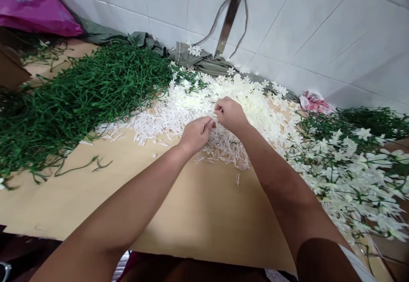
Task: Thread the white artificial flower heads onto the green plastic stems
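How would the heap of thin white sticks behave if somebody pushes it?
The white sticks are probably light, since they look slender. They seem loose, so a push would likely scatter them. Some may catch together, because many overlap.

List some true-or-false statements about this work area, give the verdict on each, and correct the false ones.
1. The left hand and the right hand are close together. True.
2. The upper left corner holds a blue bucket. False: a bright pink bag is there.
3. A large heap of green stems lies to the left of the left hand. True.
4. The backdrop is red brick. False: it is a pale tiled wall.
5. Many pale flowers lie between the right hand and the tiled wall. True.
6. The surface nearest the person is blue. False: it is a brown sheet.
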The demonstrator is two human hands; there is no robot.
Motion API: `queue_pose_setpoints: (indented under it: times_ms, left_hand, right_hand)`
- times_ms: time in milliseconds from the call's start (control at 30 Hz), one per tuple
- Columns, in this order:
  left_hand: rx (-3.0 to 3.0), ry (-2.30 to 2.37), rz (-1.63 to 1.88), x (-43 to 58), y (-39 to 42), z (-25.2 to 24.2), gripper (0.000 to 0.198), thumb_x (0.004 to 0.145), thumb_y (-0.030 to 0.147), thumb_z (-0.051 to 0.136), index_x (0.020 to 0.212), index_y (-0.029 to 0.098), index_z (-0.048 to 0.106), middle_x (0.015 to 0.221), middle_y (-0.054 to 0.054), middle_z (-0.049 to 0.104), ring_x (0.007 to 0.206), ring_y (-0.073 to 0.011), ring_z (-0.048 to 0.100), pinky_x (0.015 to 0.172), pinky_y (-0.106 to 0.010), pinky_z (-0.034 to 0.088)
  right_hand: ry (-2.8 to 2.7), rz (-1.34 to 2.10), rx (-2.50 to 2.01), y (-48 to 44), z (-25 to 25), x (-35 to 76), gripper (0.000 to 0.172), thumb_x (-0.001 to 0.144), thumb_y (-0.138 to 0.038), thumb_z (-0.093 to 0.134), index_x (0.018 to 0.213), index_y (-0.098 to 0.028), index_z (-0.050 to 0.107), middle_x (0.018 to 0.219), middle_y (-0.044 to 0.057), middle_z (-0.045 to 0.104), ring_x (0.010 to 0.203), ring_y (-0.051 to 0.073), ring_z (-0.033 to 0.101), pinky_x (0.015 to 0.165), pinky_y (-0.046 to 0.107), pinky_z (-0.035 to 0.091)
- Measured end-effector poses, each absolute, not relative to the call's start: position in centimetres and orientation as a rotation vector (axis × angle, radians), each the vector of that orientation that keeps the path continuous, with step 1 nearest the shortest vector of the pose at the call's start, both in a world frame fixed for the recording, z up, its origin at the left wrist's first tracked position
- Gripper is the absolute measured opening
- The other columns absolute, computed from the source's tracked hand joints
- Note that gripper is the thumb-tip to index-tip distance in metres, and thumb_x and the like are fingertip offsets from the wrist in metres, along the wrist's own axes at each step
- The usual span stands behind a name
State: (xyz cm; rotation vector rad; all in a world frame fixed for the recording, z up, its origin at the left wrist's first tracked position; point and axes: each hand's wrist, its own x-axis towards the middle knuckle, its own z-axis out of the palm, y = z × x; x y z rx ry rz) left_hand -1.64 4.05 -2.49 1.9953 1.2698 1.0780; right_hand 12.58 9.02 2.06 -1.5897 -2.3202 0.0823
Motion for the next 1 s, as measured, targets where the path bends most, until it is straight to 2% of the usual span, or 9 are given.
queue_pose_setpoints:
  times_ms: [167, 333, 467, 667, 833, 1000]
  left_hand:
    - [1.993, 1.286, 1.289, -1.6, 4.4, -2.8, 0.020, 0.088, 0.029, 0.045, 0.091, 0.017, 0.061, 0.084, -0.004, 0.061, 0.077, -0.0147, 0.054, 0.072, -0.028, 0.042]
    - [1.985, 1.144, 1.333, -1.3, 4.3, -2.9, 0.028, 0.085, 0.035, 0.053, 0.104, 0.016, 0.061, 0.094, -0.006, 0.059, 0.069, -0.0112, 0.050, 0.068, -0.027, 0.045]
    - [1.867, 1.026, 1.295, -0.5, 3.8, -2.8, 0.025, 0.083, 0.033, 0.056, 0.099, 0.016, 0.063, 0.088, -0.004, 0.061, 0.070, -0.0109, 0.052, 0.067, -0.025, 0.044]
    - [1.547, 1.007, 1.229, 0.3, 3.3, -2.0, 0.011, 0.077, 0.026, 0.061, 0.074, 0.016, 0.058, 0.064, 0.003, 0.053, 0.060, -0.0089, 0.046, 0.058, -0.023, 0.038]
    - [1.436, 1.003, 1.205, 0.1, 3.3, -1.4, 0.006, 0.077, 0.020, 0.059, 0.073, 0.017, 0.055, 0.056, 0.006, 0.046, 0.053, -0.0080, 0.041, 0.053, -0.022, 0.034]
    - [1.478, 1.002, 1.212, 0.1, 3.4, -1.4, 0.009, 0.076, 0.022, 0.062, 0.071, 0.017, 0.056, 0.058, 0.005, 0.047, 0.054, -0.0079, 0.041, 0.052, -0.023, 0.032]
  right_hand:
    - [-2.190, 0.230, -1.299, 4.9, 3.1, 15.7, 0.007, 0.077, -0.013, 0.056, 0.072, -0.017, 0.057, 0.076, 0.003, 0.057, 0.071, 0.014, 0.052, 0.067, 0.029, 0.042]
    - [-1.918, 0.450, -1.329, 2.7, 2.9, 16.6, 0.004, 0.079, -0.017, 0.056, 0.075, -0.018, 0.055, 0.066, -0.001, 0.057, 0.061, 0.011, 0.053, 0.060, 0.028, 0.042]
    - [-1.810, 0.594, -1.300, 2.2, 2.3, 16.5, 0.005, 0.078, -0.019, 0.057, 0.074, -0.018, 0.054, 0.065, -0.002, 0.058, 0.061, 0.011, 0.056, 0.059, 0.027, 0.043]
    - [-1.620, 0.869, -1.204, 2.4, 1.8, 15.7, 0.007, 0.075, -0.017, 0.060, 0.074, -0.018, 0.053, 0.061, -0.004, 0.054, 0.055, 0.008, 0.052, 0.053, 0.025, 0.040]
    - [-1.540, 0.957, -1.162, 2.7, 1.3, 15.3, 0.008, 0.073, -0.014, 0.059, 0.076, -0.018, 0.053, 0.059, -0.006, 0.051, 0.053, 0.007, 0.047, 0.051, 0.024, 0.038]
    - [-1.668, 0.865, -1.147, 2.2, 0.8, 15.4, 0.004, 0.076, -0.018, 0.057, 0.077, -0.019, 0.054, 0.065, -0.003, 0.053, 0.057, 0.008, 0.049, 0.055, 0.026, 0.041]
